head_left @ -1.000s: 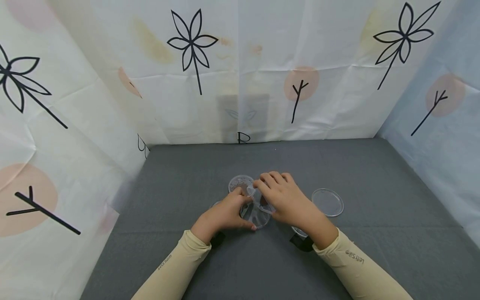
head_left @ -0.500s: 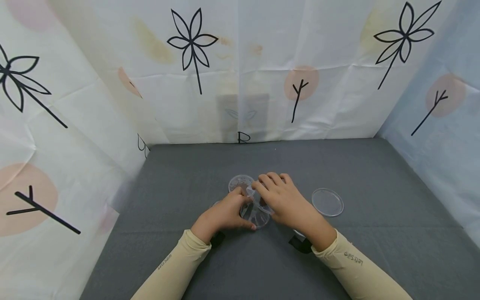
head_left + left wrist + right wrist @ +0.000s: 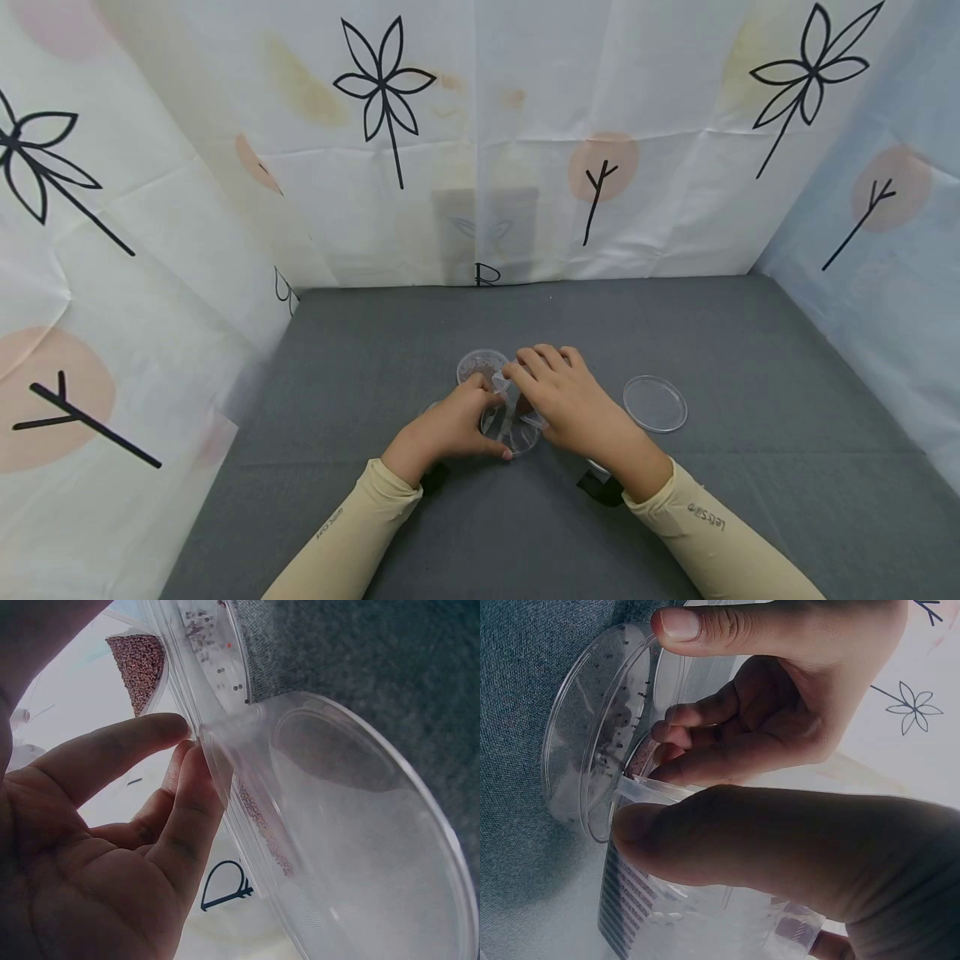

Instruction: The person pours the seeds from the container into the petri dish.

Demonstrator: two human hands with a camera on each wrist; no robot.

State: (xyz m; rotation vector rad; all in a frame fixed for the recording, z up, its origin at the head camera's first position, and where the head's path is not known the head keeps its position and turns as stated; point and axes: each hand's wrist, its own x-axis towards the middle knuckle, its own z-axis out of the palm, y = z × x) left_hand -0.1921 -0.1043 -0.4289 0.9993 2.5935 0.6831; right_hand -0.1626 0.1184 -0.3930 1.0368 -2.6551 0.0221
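Observation:
My left hand [image 3: 453, 425] holds a clear round dish [image 3: 519, 442] at its rim, thumb on the near side and fingers on the far side. Above this dish, my right hand [image 3: 573, 400] pinches a clear plastic zip bag [image 3: 630, 900]; its thumb lies across the bag near the mouth in the right wrist view. Small reddish-brown grains [image 3: 140, 671] fill part of the bag. Just beyond the left fingers sits another clear round dish [image 3: 478, 360] with scattered grains. Whether grains are falling is too blurred to tell.
A clear round lid [image 3: 655, 404] lies on the grey tabletop [image 3: 765, 375], right of the right hand. Part of another clear round piece [image 3: 598, 466] shows beneath the right wrist. Patterned white cloth [image 3: 660, 208] stands along the back and sides.
My right hand has shifted slightly left with the bag, which is tipped a little differently. My left hand and the dishes stay where they were.

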